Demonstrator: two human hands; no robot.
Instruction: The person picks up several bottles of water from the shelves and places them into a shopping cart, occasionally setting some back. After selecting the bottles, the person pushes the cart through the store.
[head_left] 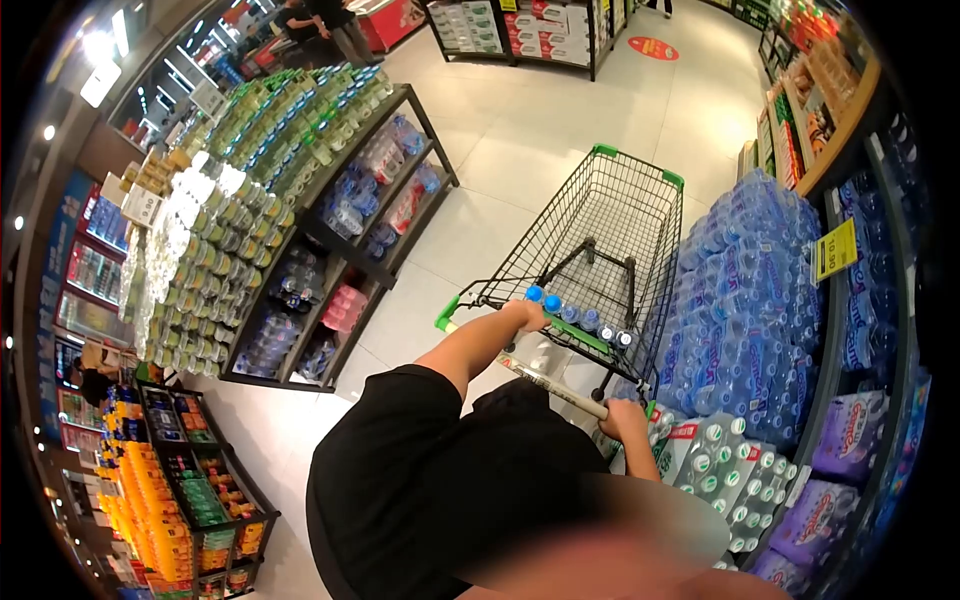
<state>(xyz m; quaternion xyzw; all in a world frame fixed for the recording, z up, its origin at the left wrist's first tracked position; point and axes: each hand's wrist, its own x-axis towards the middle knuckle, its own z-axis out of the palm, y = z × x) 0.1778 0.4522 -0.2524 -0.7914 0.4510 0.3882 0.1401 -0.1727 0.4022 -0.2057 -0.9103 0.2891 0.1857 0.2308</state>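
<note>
I stand behind a black wire shopping cart (600, 230) with green trim. My left hand (525, 314) reaches past the cart's handle and grips a shrink-wrapped pack of blue-capped water bottles (585, 320) that rests in the near end of the basket. Around the silver push handle (560, 390), close to its right end, my right hand (625, 420) is closed. The rest of the basket holds nothing I can see. My black shirt fills the lower middle of the view.
Stacked packs of bottled water (745, 300) stand close on the right, white-capped packs (730, 470) just beside my right hand. A dark shelf unit of bottled drinks (330, 220) lines the left. Pale tiled aisle floor (520, 130) runs ahead. People (320, 25) stand far back.
</note>
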